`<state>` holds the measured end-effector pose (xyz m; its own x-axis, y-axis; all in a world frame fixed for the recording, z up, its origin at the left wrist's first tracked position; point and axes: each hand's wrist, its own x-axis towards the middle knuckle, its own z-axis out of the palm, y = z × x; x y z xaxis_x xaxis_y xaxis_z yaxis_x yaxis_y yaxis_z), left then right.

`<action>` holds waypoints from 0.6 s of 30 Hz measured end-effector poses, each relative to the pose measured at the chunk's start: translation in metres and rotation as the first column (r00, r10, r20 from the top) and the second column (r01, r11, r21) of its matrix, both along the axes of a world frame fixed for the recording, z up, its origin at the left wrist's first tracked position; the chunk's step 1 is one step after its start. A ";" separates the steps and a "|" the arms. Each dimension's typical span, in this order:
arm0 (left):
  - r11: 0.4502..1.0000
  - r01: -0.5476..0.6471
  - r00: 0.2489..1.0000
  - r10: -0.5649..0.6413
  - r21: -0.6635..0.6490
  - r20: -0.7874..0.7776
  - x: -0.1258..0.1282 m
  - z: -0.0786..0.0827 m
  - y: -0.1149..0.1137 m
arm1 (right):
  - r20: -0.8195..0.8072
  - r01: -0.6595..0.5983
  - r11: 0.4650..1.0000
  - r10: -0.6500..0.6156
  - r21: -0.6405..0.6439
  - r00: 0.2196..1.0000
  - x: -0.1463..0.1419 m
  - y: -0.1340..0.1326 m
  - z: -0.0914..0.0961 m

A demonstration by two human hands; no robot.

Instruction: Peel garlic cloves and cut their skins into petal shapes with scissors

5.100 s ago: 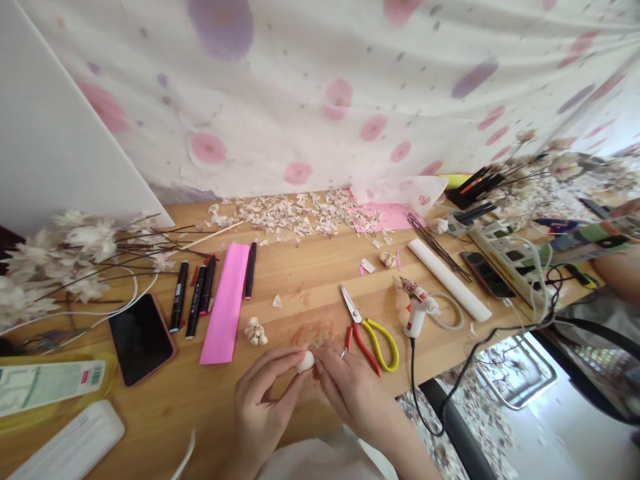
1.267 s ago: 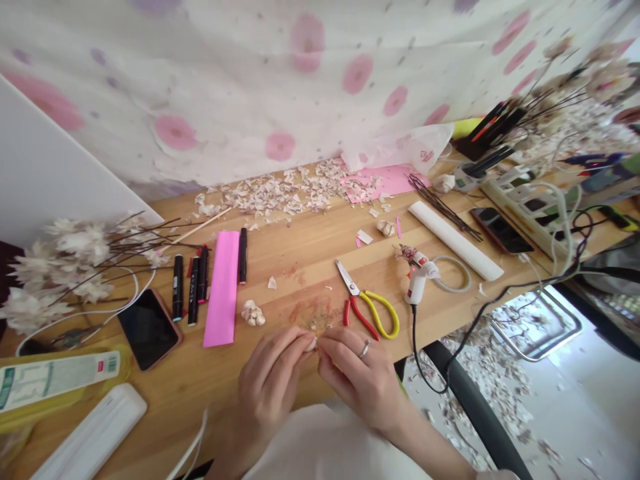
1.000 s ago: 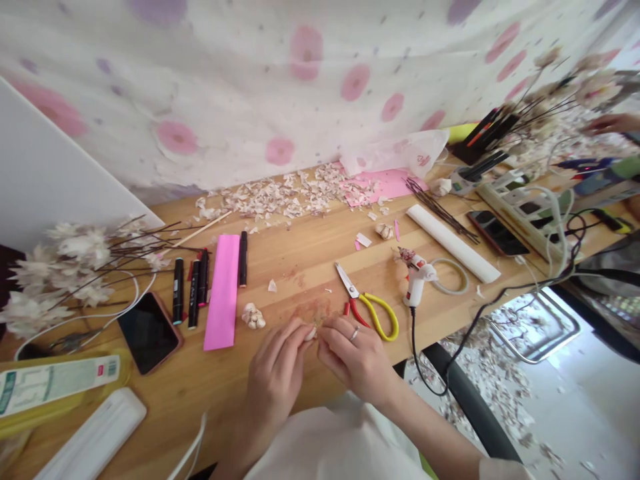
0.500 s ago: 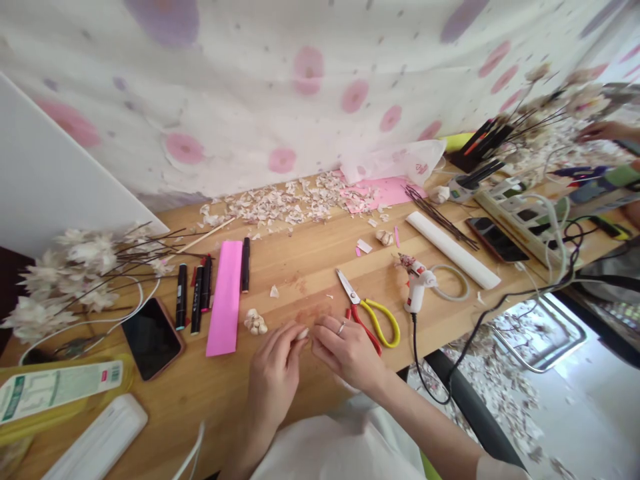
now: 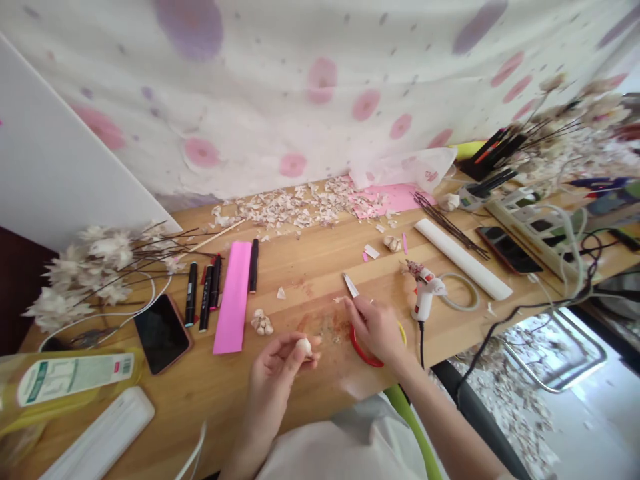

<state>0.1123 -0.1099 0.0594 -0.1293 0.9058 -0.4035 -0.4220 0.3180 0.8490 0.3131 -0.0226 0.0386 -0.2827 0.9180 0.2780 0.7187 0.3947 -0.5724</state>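
My left hand (image 5: 274, 371) pinches a small white garlic clove (image 5: 303, 346) between thumb and fingertips, just above the wooden table (image 5: 305, 263). My right hand (image 5: 376, 327) rests on the scissors (image 5: 361, 319), whose red and yellow handles lie under the fingers. The blade tip sticks out beyond the hand. Its fingers curl over the handles. A small cluster of garlic cloves (image 5: 261, 323) lies left of my left hand.
A pink paper strip (image 5: 233, 295), markers (image 5: 200, 303), a phone (image 5: 163, 332) and white flower stems (image 5: 95, 267) lie to the left. A glue gun (image 5: 425, 293), a white stick (image 5: 463, 258), another phone (image 5: 507, 248) and a power strip (image 5: 537, 237) are to the right. Garlic peels (image 5: 300, 207) litter the back.
My right hand has left the clove and moved right onto the scissors. My left hand alone keeps the clove.
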 end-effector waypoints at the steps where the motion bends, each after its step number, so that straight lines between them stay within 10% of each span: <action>1: 1.000 0.000 0.999 0.000 -0.001 0.053 0.000 0.000 0.001 | 0.006 -0.007 1.000 0.007 -0.031 1.000 -0.004 -0.002 -0.002; 18: 0.992 -0.112 0.971 0.123 -0.062 0.204 -0.007 -0.004 0.007 | -0.276 -0.006 0.984 -0.044 -0.177 0.960 -0.030 -0.008 -0.024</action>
